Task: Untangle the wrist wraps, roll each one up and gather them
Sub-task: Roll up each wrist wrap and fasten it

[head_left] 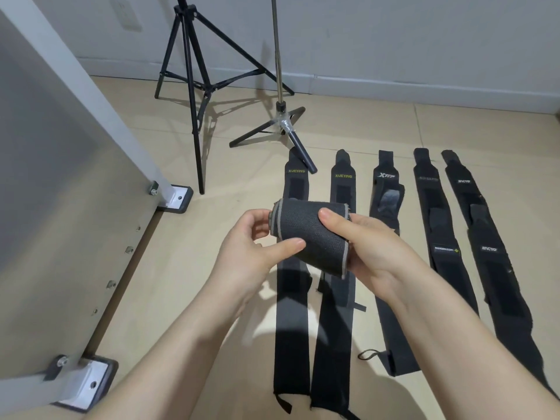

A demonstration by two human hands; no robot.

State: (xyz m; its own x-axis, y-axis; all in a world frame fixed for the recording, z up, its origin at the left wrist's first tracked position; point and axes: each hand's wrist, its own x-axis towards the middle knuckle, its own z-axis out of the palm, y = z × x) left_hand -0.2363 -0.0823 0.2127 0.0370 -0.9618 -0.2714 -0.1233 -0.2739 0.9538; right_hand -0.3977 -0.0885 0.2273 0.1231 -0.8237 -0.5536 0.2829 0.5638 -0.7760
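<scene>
Left hand [254, 237] and right hand [360, 237] both gripping rolled wrist wrap [309, 234], five flat wrist wraps [391, 268] on floor [212, 268] toward 3 o'clock

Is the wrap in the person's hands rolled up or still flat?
Rolled up. The wrist wrap forms a thick cylinder held between the left hand and right hand, with only a short tail hanging loose.

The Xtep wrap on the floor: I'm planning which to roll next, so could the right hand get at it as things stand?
Probably not yet: the right hand grips the rolled wrap together with the left hand. Otherwise the Xtep wrap lies flat just beyond it, uncovered.
</scene>
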